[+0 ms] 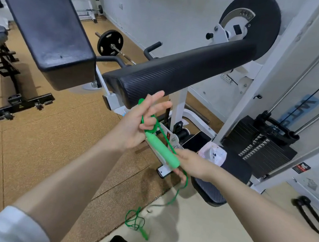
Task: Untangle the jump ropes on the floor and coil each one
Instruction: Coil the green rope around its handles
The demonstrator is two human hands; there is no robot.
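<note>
1. Left hand (137,125) is holding the top end of the green handle (161,149), with a couple of loops of the green rope (182,183) sitting around the curled lower fingers. Index and middle fingers are sticking out straight toward the black roller pad (179,72) of the gym machine.

2. Right hand (191,164) is sitting at the bottom end of that handle, and the rope is passing through or under its fingers. Can't really tell if it's pinching the rope or just guiding it, since the fingers are mostly hidden.

3. The hands are close together, joined by the handle between them, up in the air in front of the machine.

4. The rest of the rope is hanging down from the right hand to the floor (202,232), ending in a loose knotty clump (134,221) with what looks like the other handle near the person's feet.

5. So I'd say the coiling is only getting started, and the tail isn't untangled yet.

6. What could go wrong:
   - pulling more rope up could tighten that clump into a real knot
   - the loops could slide off those half-open left fingers
   - the slack could snag on the machine's frame (177,107), which is right there
</note>
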